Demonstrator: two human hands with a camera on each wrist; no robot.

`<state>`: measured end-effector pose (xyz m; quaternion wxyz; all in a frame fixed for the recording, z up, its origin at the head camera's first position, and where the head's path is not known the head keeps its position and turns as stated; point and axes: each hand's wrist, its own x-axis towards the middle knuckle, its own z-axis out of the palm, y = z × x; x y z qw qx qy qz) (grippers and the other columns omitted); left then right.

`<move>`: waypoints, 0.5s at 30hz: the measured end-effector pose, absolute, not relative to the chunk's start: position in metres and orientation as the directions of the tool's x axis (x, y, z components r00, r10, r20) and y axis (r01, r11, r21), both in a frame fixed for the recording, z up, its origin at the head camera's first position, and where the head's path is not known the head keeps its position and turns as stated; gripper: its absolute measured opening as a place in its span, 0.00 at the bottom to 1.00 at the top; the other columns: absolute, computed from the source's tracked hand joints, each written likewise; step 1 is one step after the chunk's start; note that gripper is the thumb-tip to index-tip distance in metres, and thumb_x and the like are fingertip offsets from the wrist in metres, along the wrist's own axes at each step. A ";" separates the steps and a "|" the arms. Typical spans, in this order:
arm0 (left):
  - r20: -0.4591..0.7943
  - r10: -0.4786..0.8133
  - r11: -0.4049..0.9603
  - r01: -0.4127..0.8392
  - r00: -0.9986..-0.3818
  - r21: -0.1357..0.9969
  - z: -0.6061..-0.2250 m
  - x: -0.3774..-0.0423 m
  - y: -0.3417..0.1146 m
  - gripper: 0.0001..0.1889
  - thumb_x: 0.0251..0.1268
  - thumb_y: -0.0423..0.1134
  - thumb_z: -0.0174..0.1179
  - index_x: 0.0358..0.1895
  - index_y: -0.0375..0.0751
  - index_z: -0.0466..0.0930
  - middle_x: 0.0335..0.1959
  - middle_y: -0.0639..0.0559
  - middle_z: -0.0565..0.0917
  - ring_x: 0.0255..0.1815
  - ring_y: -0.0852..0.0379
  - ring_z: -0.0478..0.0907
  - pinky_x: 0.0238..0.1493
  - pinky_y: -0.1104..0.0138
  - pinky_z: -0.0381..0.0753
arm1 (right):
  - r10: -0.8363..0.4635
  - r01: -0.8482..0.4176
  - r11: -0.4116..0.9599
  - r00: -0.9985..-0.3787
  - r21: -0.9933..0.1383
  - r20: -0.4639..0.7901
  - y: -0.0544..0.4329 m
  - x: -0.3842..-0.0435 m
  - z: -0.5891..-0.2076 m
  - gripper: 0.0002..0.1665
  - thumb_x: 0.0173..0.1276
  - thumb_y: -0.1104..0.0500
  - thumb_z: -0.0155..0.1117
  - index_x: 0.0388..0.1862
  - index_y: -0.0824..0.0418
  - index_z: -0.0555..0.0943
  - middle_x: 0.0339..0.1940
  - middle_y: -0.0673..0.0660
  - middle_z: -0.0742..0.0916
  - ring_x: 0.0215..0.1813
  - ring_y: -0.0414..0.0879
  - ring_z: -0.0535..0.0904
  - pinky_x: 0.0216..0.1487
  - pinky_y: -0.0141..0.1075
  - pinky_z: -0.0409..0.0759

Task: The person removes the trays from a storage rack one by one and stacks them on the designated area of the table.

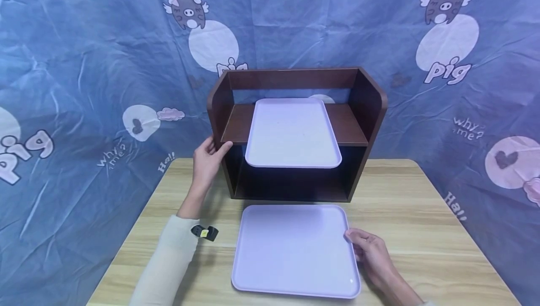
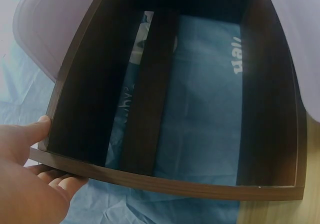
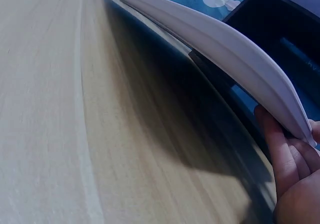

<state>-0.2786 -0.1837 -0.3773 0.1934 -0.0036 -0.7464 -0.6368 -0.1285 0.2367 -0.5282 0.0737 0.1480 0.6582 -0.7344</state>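
A dark brown two-tier shelf [image 1: 294, 79] stands on the table. My left hand [image 1: 206, 160] grips its left side panel, the thumb at the middle board's front corner and the fingers on the outer face. In the left wrist view, that hand [image 2: 35, 171] holds the panel's edge. One pale lilac tray [image 1: 293, 132] lies on the middle board, its front part jutting out past the edge. My right hand [image 1: 373, 255] pinches the right rim of a second lilac tray [image 1: 295, 250] in front of the shelf. The right wrist view shows this tray [image 3: 220, 44] raised off the table at that side.
The light wood table [image 1: 405, 207] extends on both sides of the shelf. Behind it hangs a blue cloth [image 1: 295, 15] printed with pigs and words. A black strap device with a yellow mark [image 1: 204, 233] is on the left wrist.
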 end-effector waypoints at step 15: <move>0.285 -0.231 0.178 0.248 -0.930 0.952 -0.376 -0.278 -0.184 0.34 0.69 0.45 0.75 0.74 0.36 0.76 0.69 0.35 0.82 0.70 0.44 0.82 0.72 0.56 0.82 | 0.146 0.303 0.190 -0.949 -0.934 -0.278 0.231 -0.134 -0.524 0.27 0.77 0.56 0.69 0.64 0.76 0.81 0.36 0.58 0.94 0.31 0.43 0.89 0.34 0.35 0.91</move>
